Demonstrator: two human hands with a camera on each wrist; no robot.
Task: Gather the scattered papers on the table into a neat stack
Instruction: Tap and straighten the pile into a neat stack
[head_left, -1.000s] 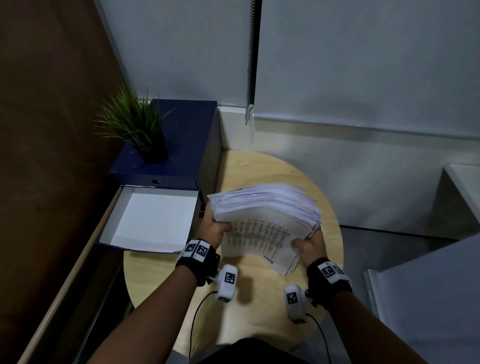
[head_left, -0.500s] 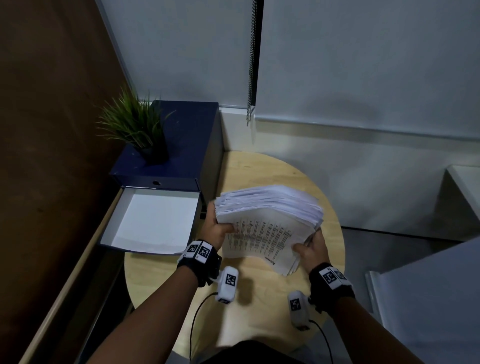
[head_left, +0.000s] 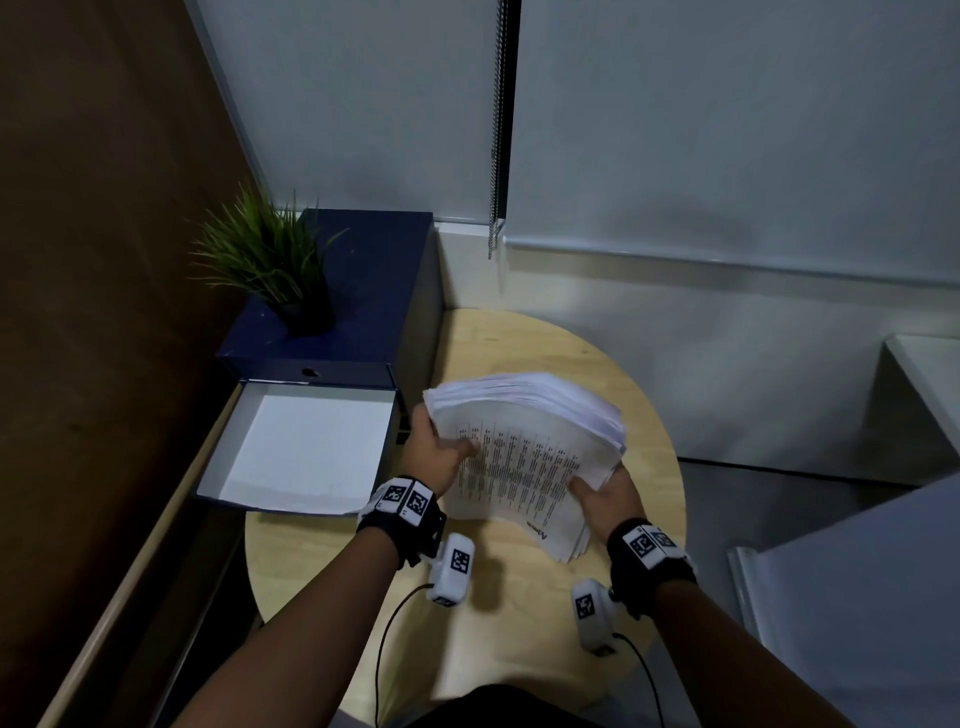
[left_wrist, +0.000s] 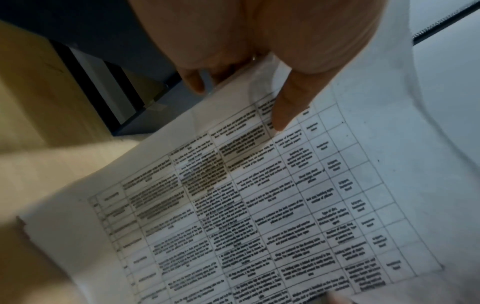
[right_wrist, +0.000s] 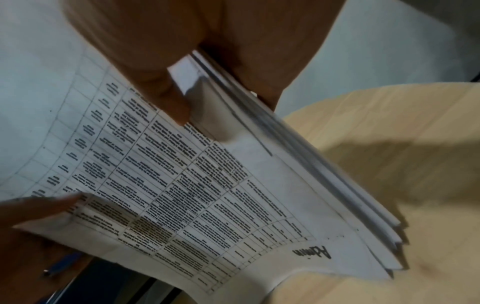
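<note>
Both hands are holding one thick stack of papers (head_left: 524, 441) above the round wooden counter (head_left: 649, 431) in the head view. Left hand (head_left: 436, 457) is gripping the stack's left edge, thumb lying on the printed top sheet; right hand (head_left: 602, 493) is clamping the near right corner. The stack is sitting between the two hands, tilted toward the person, its far edges fanning out unevenly, its long axis running from far left to near right. An open blue box (head_left: 291, 447) with white sheets inside is sitting just left of the counter, beside a potted plant (head_left: 265, 260).

From the left wrist, the left hand (left_wrist: 259, 41) is pinching the stack (left_wrist: 259, 205), thumb on a printed table grid, fingers curling under the edge.

From the right wrist, the right hand (right_wrist: 194, 51) is closing on the stack (right_wrist: 207, 185), thumb above, fingers beneath. Sheet edges are stepping out unevenly at the corner near a handwritten word. Text is blurred.
</note>
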